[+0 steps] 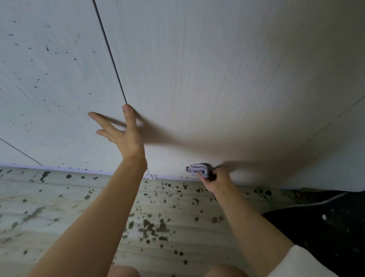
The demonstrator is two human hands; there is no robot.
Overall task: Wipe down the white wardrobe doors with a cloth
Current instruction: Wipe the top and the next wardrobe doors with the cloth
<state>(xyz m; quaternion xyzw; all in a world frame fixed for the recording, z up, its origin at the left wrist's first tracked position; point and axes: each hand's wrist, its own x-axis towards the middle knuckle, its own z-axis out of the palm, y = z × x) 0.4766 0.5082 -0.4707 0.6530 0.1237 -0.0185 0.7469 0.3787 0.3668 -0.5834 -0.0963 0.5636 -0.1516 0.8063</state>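
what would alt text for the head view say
The right hand grips a folded cloth against the bottom of a white wardrobe door. The left hand, fingers spread, touches the door by the seam, above a speckled floor.

- Left hand [123, 133]: raised on an outstretched bare forearm, fingers straight and spread, thumb uppermost.
- Right hand [214, 180]: lower and to the right, fingers curled tight, white sleeve at the elbow.
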